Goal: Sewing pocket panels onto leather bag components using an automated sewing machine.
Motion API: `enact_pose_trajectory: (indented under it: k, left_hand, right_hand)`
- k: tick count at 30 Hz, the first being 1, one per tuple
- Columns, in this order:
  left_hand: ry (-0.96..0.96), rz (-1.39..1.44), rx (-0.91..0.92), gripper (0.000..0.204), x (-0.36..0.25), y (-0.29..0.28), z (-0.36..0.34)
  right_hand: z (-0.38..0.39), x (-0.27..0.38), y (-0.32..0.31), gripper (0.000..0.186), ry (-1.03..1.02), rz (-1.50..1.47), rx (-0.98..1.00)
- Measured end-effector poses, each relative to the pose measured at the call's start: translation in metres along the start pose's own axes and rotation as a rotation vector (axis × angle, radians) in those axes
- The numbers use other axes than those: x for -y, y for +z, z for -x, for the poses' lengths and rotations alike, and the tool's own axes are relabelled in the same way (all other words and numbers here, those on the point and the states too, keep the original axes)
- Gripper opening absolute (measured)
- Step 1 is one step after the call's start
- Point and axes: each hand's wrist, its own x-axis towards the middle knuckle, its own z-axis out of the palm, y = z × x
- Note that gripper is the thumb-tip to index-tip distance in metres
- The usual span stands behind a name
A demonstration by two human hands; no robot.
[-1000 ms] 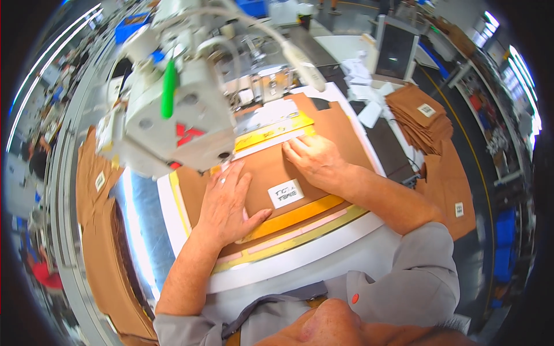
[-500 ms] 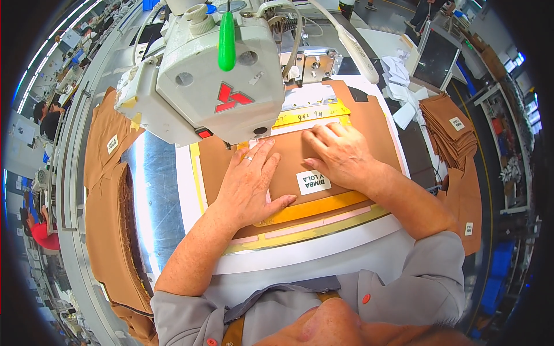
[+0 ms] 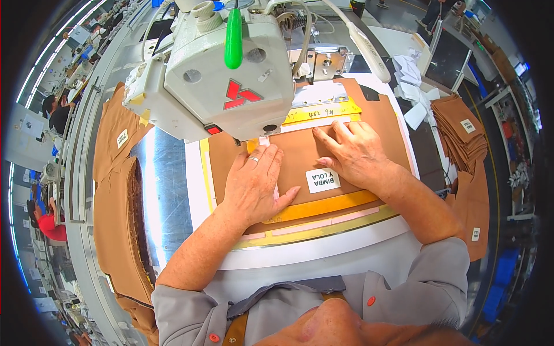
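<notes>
A brown fabric panel (image 3: 297,155) with a white printed label (image 3: 324,180) lies in a flat sewing template under the head of an industrial sewing machine (image 3: 236,81). My left hand (image 3: 254,181) rests flat on the panel's left part, fingers stretched toward the needle area and thumb out to the right. Bent a little, the fingers of my right hand (image 3: 359,153) press on the panel just below the upper yellow strip (image 3: 323,111), which bears handwriting. Neither hand grasps anything. A lower yellow strip (image 3: 323,206) crosses the panel nearer to me.
Stacked brown pieces (image 3: 118,225) lie along the left side; more brown pieces (image 3: 460,130) are piled at the right. White scraps (image 3: 412,98) and a monitor (image 3: 449,57) stand beyond that pile. A green-handled tool (image 3: 233,40) hangs before the machine head. Other people work far left.
My left fingers have drawn slightly back toward me and closer together. My right hand stays nearly in place on the panel. The whole view has shifted a little.
</notes>
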Motion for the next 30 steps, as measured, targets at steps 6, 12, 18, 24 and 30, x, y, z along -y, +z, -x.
enact_pose_trajectory:
  k: [6,12,18,24,30]
  left_hand:
    - [-0.073,-0.045,0.015,0.075,0.000,0.002,0.000]
    - [-0.046,-0.067,0.042,0.081,0.003,0.000,0.000]
    - [-0.050,-0.014,0.049,0.083,0.003,-0.002,-0.002]
    - [-0.012,-0.043,-0.009,0.082,0.007,0.002,-0.001]
    - [-0.028,-0.034,-0.003,0.080,0.006,-0.001,-0.003]
  right_hand:
    - [0.000,0.001,-0.001,0.062,-0.021,0.026,-0.013]
    - [0.000,0.003,0.000,0.062,-0.013,0.018,0.003]
    - [0.000,0.002,-0.001,0.061,-0.008,0.007,0.001]
    - [0.001,0.002,0.004,0.060,-0.017,-0.005,-0.018]
    - [0.001,0.001,0.008,0.059,-0.019,0.009,-0.008]
